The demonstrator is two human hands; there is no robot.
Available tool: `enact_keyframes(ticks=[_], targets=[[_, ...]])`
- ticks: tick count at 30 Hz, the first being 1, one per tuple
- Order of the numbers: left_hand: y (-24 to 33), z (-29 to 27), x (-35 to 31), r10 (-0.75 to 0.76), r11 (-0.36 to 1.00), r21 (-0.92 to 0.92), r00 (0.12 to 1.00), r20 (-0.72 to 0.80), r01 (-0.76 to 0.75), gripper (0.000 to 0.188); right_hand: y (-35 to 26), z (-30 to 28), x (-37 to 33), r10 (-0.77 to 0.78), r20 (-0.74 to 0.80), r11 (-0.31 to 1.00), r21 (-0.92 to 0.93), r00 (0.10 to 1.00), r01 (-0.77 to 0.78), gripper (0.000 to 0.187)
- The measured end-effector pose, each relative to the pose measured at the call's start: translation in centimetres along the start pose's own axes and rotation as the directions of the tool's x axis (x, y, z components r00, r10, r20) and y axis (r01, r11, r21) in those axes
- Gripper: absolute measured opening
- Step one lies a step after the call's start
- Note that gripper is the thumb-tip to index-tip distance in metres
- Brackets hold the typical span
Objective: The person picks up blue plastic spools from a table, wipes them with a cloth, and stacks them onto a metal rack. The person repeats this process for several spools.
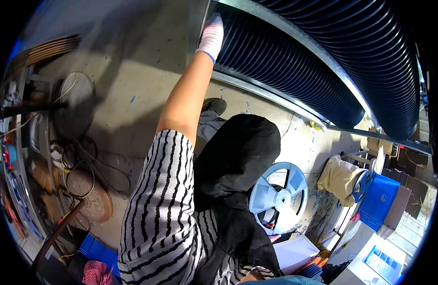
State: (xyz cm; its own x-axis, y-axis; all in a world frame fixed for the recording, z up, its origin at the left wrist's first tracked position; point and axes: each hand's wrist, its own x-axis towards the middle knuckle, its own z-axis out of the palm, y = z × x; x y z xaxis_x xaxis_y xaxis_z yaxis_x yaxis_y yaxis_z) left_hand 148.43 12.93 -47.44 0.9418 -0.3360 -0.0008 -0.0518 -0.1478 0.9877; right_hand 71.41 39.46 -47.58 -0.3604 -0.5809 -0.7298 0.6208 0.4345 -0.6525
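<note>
My left arm, in a black-and-white striped sleeve, stretches up to the top. On it, my left hand (pixel 212 39) wears a white glove with pink stripes. That hand is at the left end of a long row of dark, ribbed round edges (pixel 280 61), like reels packed side by side in a metal rack (pixel 271 90). Its fingers fade into shadow, so their grip is unclear. Beside my black apron (pixel 238 156), a pale blue plastic reel (pixel 281 199) stands on edge. My right hand (pixel 274 237), mostly hidden, grips the reel's lower rim; fingers show through its opening.
A second ribbed row (pixel 357 52) fills the upper right. On the left stand a round brown base (pixel 89 194) with loose cables and a cluttered shelf (pixel 19 190). At right are a blue bin (pixel 379 199), a beige cloth (pixel 340 178) and a white box (pixel 295 254).
</note>
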Motion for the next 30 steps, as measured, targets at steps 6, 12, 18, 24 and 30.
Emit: enact_keyframes(ticks=[6, 12, 18, 24, 30], targets=[[0.2, -2.0, -9.6, 0.010, 0.996, 0.085, 0.999, 0.053, -0.015, 0.059, 0.1, 0.1, -0.5, -0.002, 0.014, 1.000, -0.001, 1.000, 0.002, 0.073], [-3.3, -2.1, -10.7, -0.065, 0.991, -0.105, 0.987, 0.144, 0.081, 0.066, 0.1, 1.3, -0.8, -0.007, 0.068, 1.000, 0.026, 0.998, 0.005, 0.071], [-1.3, -4.4, -14.6, -0.116, 0.957, -0.257, 0.989, 0.093, 0.136, 0.062, 0.5, 3.9, -3.4, -0.102, 0.153, 0.984, 0.159, 0.983, 0.078, 0.067], [-4.1, -6.4, -24.2, 0.005, 0.994, -0.104, 0.946, 0.324, 0.031, 0.058, -3.4, 11.3, -7.2, -0.286, 0.002, 0.942, 0.182, 0.958, 0.281, 0.058], [2.4, -9.9, -31.2, 0.129, 0.949, -0.313, 0.874, 0.468, 0.028, 0.053, -3.0, 16.8, -10.3, -0.230, 0.291, 0.887, 0.456, 0.929, 0.076, 0.056]])
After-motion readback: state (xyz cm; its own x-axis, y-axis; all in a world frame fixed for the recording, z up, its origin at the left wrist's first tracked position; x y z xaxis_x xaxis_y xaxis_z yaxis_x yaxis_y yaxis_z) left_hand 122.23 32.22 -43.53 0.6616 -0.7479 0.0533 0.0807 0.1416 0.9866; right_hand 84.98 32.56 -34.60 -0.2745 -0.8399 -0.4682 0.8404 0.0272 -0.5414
